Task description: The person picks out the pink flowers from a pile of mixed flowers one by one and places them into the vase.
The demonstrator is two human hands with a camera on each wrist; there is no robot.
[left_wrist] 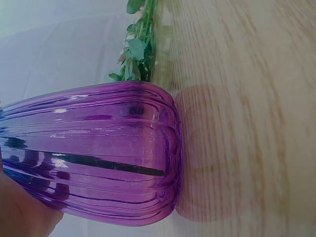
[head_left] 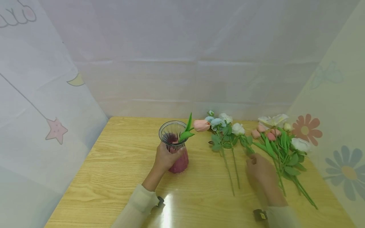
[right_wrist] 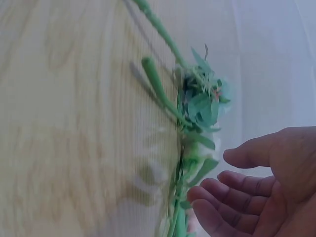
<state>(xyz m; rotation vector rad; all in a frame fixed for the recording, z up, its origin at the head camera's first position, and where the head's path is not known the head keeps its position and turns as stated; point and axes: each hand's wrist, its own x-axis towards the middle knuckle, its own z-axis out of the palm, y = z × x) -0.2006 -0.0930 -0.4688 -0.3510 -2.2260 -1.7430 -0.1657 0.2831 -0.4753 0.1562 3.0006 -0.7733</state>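
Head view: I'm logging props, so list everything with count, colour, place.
Wooden table: one, yellowish, foreground.
Ribbed glass vase: one, purple-pink, near centre.
Vase tulip: one, pink, leaning over right rim.
Blue roses: about two, pale blue, left bunch.
White roses: about three, white, both bunches.
Loose tulips: about four, pink, right bunch.
Lily-like bloom: one, white, right bunch.
Buds: two, pale, one per bunch.
Stems and leaves: many, green, both bunches.
Printed backdrop: three sides, pale, around table.
Sleeves: two, cream, bottom edge.
Wrist devices: two, dark, at cuffs.
Left grip: one, around vase.
Right grip: one, by left bunch.
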